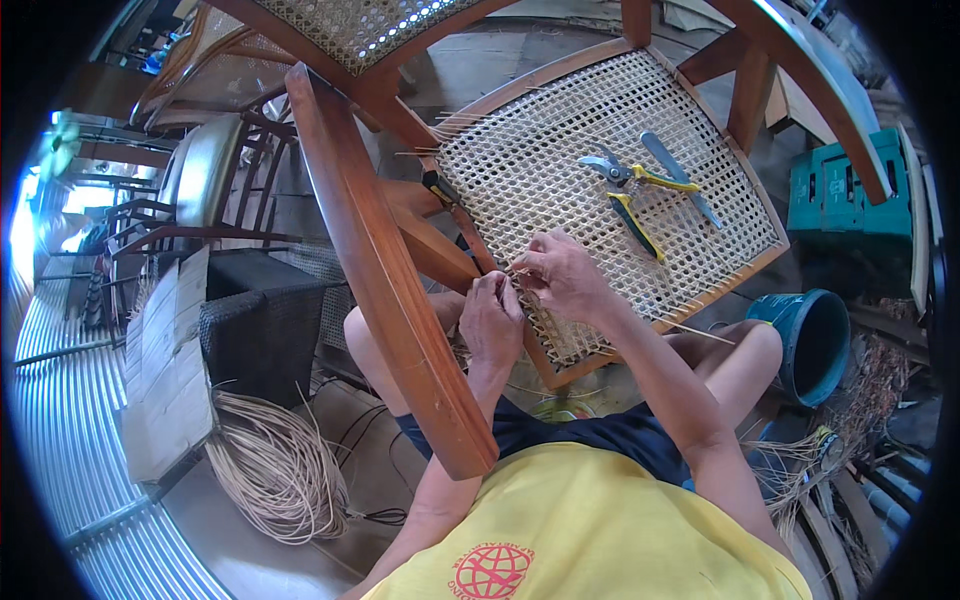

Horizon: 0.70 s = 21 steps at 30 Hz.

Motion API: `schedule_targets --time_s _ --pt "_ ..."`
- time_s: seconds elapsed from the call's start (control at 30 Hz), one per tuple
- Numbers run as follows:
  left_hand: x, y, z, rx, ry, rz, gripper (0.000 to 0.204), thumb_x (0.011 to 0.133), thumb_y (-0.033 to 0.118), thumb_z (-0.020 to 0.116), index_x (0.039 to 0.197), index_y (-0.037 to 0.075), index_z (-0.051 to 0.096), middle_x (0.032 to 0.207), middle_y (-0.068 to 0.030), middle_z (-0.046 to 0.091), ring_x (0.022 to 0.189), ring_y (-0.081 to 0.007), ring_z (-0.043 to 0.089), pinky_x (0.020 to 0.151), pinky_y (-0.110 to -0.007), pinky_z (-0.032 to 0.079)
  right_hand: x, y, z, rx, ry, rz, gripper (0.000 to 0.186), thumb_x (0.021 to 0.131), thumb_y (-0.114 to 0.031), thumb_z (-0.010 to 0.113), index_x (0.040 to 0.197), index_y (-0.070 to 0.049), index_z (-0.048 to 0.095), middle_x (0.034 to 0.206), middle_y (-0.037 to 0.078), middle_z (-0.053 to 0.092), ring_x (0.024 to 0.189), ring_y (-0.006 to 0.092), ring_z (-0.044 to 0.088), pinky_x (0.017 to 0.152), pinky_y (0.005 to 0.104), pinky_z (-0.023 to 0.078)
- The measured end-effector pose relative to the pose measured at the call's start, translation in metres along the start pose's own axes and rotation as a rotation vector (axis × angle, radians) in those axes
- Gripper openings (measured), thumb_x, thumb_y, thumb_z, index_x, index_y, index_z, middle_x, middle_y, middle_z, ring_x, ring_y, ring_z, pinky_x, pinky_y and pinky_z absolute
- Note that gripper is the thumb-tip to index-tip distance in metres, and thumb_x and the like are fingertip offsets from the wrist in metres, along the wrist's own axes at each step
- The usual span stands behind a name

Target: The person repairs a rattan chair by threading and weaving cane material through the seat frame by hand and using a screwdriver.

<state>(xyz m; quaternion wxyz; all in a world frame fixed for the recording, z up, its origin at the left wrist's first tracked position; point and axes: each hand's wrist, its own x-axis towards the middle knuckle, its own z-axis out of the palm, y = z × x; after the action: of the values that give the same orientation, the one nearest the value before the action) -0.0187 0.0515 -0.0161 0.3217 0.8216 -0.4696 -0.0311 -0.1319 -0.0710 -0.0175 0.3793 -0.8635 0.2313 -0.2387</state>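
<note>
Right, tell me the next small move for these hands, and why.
I'd probably have the right hand gently tighten whatever the fingertips are working while the left hand steadies it. Both hands' fingertips come together at the left edge of the woven cane seat, and the pruning shears lie unheld on the mesh. The fingers hide the exact strand.

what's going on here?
A person's left hand and right hand meet at the left edge of a woven cane seat; what the fingertips pinch is too small to tell. Shears and a flat tool lie on the weave.
</note>
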Motion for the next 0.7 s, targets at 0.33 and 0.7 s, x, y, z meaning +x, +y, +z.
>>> schedule_targets --time_s 0.33,0.7 --pt "0.003 0.002 0.008 0.018 -0.048 -0.020 0.018 0.095 0.007 0.059 0.113 0.008 0.057 0.101 -0.0144 0.059 0.089 -0.0386 0.065 0.072 -0.047 0.053 0.027 0.009 0.002 -0.066 -0.058 -0.143 0.017 0.076 -0.008 0.076 0.090 -0.010 0.068 0.092 0.007 0.060 0.091 0.0283 0.062 0.078 0.0401 0.052" --pt "0.017 0.005 0.009 0.087 -0.044 -0.020 0.012 0.096 0.006 0.059 0.108 0.005 0.057 0.098 -0.0140 0.058 0.090 -0.0378 0.063 0.073 -0.047 0.051 0.032 0.009 0.016 0.065 0.005 -0.045 0.015 0.074 -0.017 0.074 0.083 -0.010 0.064 0.088 0.007 0.061 0.088 0.0276 0.066 0.074 0.0403 0.054"
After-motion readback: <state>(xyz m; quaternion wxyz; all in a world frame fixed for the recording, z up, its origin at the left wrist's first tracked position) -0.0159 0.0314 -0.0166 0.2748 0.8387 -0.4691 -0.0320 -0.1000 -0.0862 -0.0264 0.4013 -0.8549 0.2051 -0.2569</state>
